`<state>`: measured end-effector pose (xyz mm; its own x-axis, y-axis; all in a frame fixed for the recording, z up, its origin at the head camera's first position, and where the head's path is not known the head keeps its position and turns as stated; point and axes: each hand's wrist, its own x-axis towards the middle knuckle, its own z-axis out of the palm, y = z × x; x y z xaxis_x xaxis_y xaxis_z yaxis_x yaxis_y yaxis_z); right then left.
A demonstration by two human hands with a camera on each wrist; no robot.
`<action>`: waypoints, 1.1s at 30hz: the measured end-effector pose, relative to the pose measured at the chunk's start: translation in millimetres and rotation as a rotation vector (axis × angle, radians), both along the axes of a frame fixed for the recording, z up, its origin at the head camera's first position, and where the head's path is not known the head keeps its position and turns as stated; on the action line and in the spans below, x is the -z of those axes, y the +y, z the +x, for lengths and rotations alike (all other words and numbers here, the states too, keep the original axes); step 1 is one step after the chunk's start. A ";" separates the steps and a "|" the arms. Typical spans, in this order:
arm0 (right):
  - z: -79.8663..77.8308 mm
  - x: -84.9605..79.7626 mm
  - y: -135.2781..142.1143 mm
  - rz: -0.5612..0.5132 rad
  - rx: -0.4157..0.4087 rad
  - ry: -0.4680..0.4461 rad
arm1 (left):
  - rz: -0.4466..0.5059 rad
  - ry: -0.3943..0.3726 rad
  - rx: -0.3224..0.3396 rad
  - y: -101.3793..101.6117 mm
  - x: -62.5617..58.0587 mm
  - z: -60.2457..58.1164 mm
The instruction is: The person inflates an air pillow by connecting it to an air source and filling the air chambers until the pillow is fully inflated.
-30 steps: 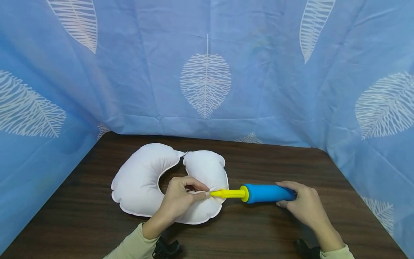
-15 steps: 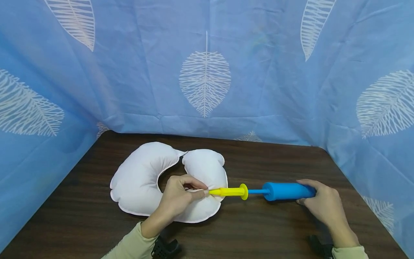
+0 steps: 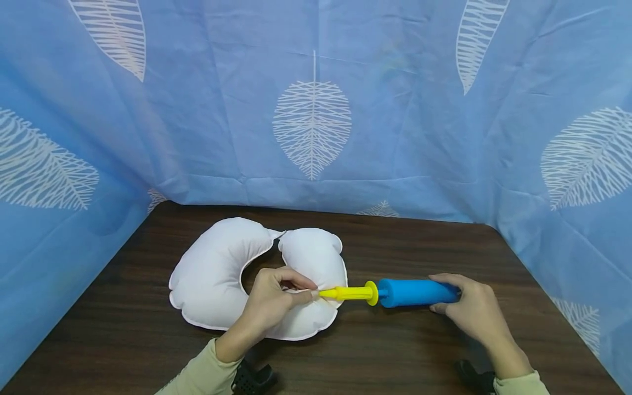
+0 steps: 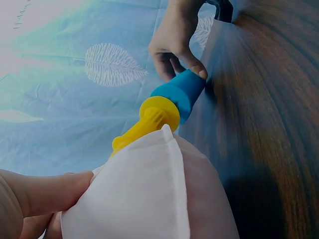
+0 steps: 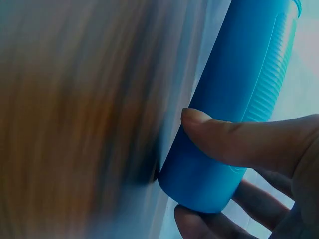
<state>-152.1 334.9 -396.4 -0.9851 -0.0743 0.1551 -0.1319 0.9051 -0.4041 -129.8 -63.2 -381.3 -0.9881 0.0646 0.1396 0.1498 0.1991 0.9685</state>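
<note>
A white inflatable neck pillow (image 3: 212, 274) lies on the table, puffed up, its opening toward the back. My left hand (image 3: 271, 299) pinches the pillow's valve area on its right arm, where the yellow nozzle end of a hand pump (image 3: 350, 293) meets it; the valve itself is hidden by the fingers. My right hand (image 3: 471, 307) grips the far end of the pump's blue barrel (image 3: 415, 292), thumb across it in the right wrist view. Between the yellow flange and the barrel a short length of blue rod shows. The pump lies sideways, pointing left at the pillow.
The dark wood-grain table (image 3: 395, 356) runs back to a blue curtain (image 3: 405, 109) with white leaf prints, which also hangs along both sides. Black wrist straps (image 3: 254, 378) sit at both wrists.
My right hand first drew the blue barrel to the right, baring the rod, then pushed it back left most of the way. The left hand and pillow stayed in place.
</note>
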 end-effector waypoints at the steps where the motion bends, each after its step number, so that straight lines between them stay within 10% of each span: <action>1: -0.8 0.4 8.6 0.005 0.015 0.001 | 0.002 -0.001 0.001 0.1 0.4 -0.3; 10: -4.7 2.1 33.9 0.015 0.156 0.056 | 0.011 0.002 0.009 -2.0 -1.1 -1.1; 21: 0.1 -3.9 -32.0 -0.003 -0.060 0.062 | 0.011 0.000 0.000 -2.6 -3.8 -1.6; 33: -4.5 -1.2 37.6 0.047 0.138 0.004 | 0.020 -0.012 -0.008 -1.6 -2.7 -0.5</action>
<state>-156.6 372.5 -395.2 -0.9858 0.0543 0.1591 -0.0069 0.9326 -0.3610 -130.3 -64.8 -378.6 -0.9902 0.0540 0.1287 0.1365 0.1811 0.9739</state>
